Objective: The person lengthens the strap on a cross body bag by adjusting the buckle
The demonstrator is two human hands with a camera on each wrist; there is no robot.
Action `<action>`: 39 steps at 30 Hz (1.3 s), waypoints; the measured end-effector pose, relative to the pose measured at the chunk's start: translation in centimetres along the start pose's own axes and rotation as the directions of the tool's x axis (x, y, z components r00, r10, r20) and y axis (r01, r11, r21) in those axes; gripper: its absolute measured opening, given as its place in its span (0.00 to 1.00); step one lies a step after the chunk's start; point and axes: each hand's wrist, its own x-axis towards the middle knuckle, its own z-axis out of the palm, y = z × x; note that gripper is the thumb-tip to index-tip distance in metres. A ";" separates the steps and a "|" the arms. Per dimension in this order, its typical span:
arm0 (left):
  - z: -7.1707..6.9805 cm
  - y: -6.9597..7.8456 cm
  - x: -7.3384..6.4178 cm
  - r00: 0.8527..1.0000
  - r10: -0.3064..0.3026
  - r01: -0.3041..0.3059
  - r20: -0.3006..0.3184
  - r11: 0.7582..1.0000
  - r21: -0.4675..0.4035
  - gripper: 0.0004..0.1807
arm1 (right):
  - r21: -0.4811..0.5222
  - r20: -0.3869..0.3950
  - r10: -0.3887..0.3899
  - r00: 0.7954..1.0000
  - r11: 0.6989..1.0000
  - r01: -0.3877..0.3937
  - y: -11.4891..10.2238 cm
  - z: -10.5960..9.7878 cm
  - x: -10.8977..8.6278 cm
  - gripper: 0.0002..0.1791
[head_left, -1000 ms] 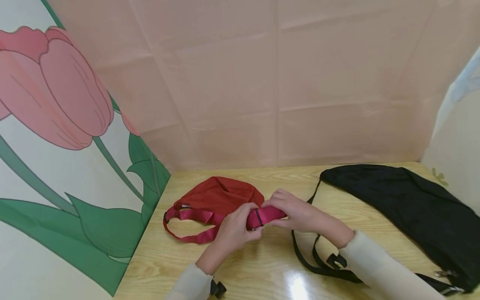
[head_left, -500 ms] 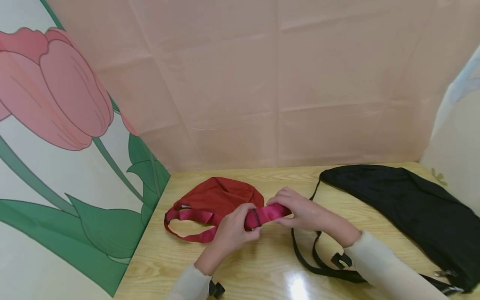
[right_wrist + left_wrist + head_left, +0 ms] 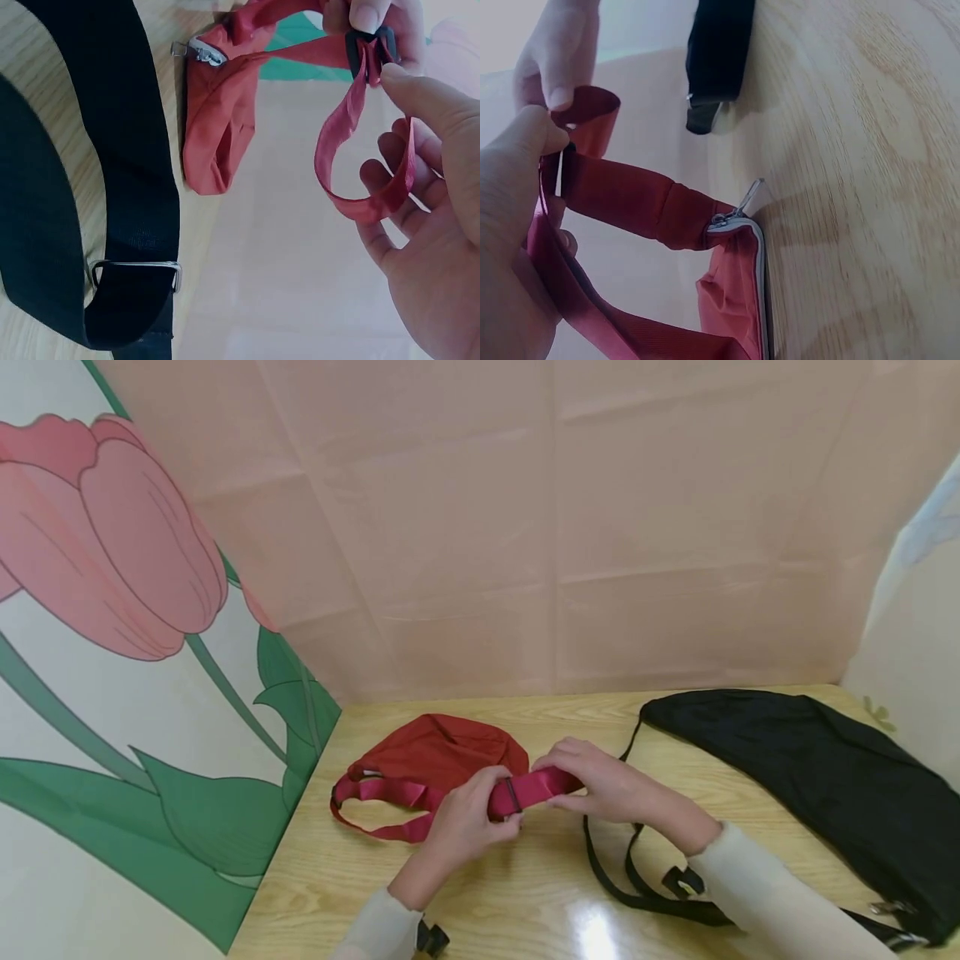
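A small red bag (image 3: 442, 747) lies on the table with its crimson strap (image 3: 536, 789) raised in front. My left hand (image 3: 468, 818) pinches that strap at a black slider buckle (image 3: 513, 795). To the right, my right hand (image 3: 600, 781) grips a loop of the same strap. In the right wrist view the strap loop (image 3: 341, 127) hangs from the slider and passes over the curled fingers (image 3: 409, 169), with the thumb by the slider. The left wrist view shows the bag's zipper pull (image 3: 751, 196) and the strap running up to the left hand (image 3: 514, 225).
A large black bag (image 3: 795, 768) lies at the right of the wooden table (image 3: 300, 910). Its black strap (image 3: 652, 903) curves beneath the right forearm, with a metal ring (image 3: 176, 276) on it. A pink sheet (image 3: 555, 527) hangs behind; a tulip-print panel (image 3: 150, 568) stands left.
My right hand has shifted slightly right, drawing out more strap between the hands. The strap loop at the red bag's left has crept a little right and narrowed. The black bag is unmoved.
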 end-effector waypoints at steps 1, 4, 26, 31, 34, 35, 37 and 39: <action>0.0 0.0 0.0 1.000 0.001 -0.001 0.001 1.000 0.000 0.30 | 0.006 0.003 0.002 1.000 1.000 -0.002 0.0 -0.1 0.0 0.22; 0.1 0.0 0.0 1.000 0.012 -0.012 0.004 1.000 0.007 0.30 | 0.025 0.014 -0.013 1.000 1.000 0.012 -0.1 0.1 0.2 0.22; 0.4 -0.1 0.1 0.999 0.035 -0.035 -0.005 0.999 0.003 0.30 | 0.044 0.027 -0.040 0.999 0.998 0.039 -0.4 0.4 0.6 0.22; 0.3 0.0 0.0 1.000 0.026 -0.026 -0.003 1.000 -0.007 0.29 | 0.037 0.025 -0.057 0.998 0.998 0.056 -0.4 0.8 0.7 0.22; 0.2 0.0 -0.1 1.000 0.016 -0.016 -0.004 1.000 -0.007 0.30 | 0.022 0.010 -0.038 0.999 0.999 0.038 -0.2 0.5 0.4 0.21; 0.2 0.0 -0.1 1.000 0.013 -0.013 -0.005 1.000 -0.006 0.30 | 0.018 0.005 -0.032 0.999 0.999 0.032 -0.1 0.4 0.2 0.21; 0.1 0.0 -0.1 1.000 0.010 -0.010 -0.011 1.000 0.001 0.30 | 0.009 0.000 -0.014 1.000 1.000 0.014 0.0 0.2 0.0 0.21; 0.1 0.0 -0.1 1.000 0.012 -0.012 -0.014 1.000 0.008 0.30 | 0.014 -0.001 -0.005 1.000 1.000 0.005 0.1 0.2 -0.1 0.22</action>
